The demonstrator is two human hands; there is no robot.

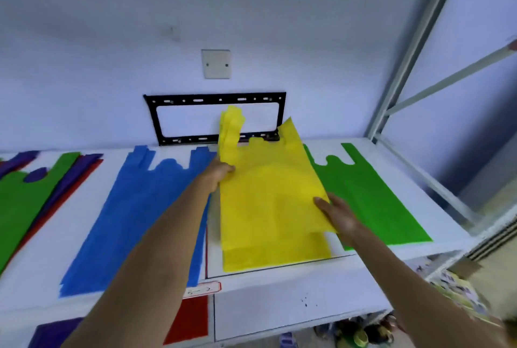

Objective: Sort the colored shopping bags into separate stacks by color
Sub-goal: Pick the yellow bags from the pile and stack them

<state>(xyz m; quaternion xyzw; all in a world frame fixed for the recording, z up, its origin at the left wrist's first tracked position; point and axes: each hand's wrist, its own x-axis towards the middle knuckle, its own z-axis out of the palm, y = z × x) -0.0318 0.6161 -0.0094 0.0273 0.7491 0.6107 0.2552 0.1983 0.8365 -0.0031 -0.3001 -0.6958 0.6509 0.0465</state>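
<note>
A yellow bag [268, 180] hovers tilted over the yellow stack [277, 252] in the middle of the white table. My left hand [216, 175] grips its left edge just below the raised handle. My right hand [340, 214] holds its lower right corner. A blue stack [140, 216] lies to the left and a green stack [366, 196] to the right. At the far left lies a mixed pile [30, 196] of green, purple and red bags.
A black metal bracket [215, 118] is fixed to the wall behind the stacks. A red bag [190, 317] and a purple bag [53, 333] lie at the table's near edge. A metal frame [414, 48] rises at the right. Shoes sit on the floor below.
</note>
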